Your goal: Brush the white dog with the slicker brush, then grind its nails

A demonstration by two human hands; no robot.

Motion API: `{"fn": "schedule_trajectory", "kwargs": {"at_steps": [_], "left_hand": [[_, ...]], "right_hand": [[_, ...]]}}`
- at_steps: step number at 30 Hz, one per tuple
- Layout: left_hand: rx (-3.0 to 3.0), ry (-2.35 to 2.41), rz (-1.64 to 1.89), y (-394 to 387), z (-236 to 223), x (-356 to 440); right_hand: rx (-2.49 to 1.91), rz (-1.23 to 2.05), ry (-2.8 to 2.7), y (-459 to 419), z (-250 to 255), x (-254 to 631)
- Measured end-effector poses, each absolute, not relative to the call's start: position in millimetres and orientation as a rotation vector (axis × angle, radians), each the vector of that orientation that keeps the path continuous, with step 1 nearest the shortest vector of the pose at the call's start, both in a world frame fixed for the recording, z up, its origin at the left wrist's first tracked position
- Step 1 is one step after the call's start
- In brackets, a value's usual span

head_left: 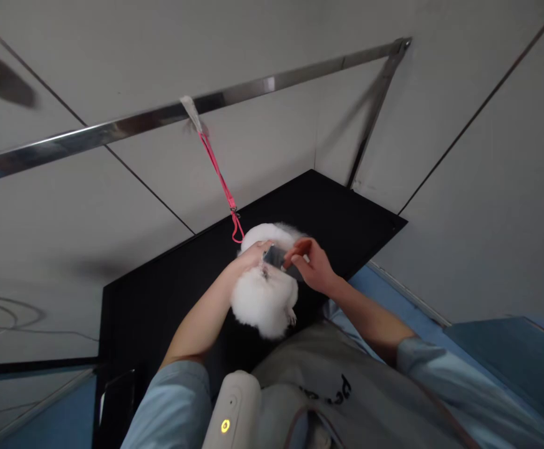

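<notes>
A fluffy white dog (262,299) is on the black table (169,299), its fur puffed out and one small paw showing at its right side. My left hand (254,254) grips the dog at its middle, with part of the fingers lost in the fur. In my right hand (316,267) is a slicker brush (274,256), its reddish-brown handle between my fingers. The brush's flat grey head lies against the fur just beside my left fingers. My hand partly covers the handle.
A shiny metal bar (136,121) runs above the table, held by a post (370,125) at the back right. From it hangs a pink loop leash (216,165) that ends close to the dog. A white device with a yellow light (234,405) is at my chest.
</notes>
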State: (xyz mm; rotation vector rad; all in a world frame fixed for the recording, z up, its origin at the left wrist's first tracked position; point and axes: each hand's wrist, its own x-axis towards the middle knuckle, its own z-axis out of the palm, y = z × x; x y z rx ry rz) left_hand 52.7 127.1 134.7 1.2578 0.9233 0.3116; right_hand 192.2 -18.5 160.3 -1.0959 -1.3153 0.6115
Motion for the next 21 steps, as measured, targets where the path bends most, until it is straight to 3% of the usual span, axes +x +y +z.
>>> {"fn": "schedule_trajectory", "kwargs": {"at_steps": [6,10,13,17,21], "left_hand": [[1.260,0.941,0.358,121,147,48],[1.192,0.878,0.424,118,146,44],[1.201,0.847,0.442,120,148,41],[1.311,0.860,0.509,126,149,35],[1.574,0.799,0.470,128,153,32]], "right_hand": [[-1.042,0.637,-1.289,-20,155,191],[-1.025,0.478,-1.148,-17,148,193],[-1.000,0.603,-1.165,-11,145,196],[-1.186,0.575,-0.899,-11,134,208],[-1.255,1.017,-0.984,-51,112,217]]}}
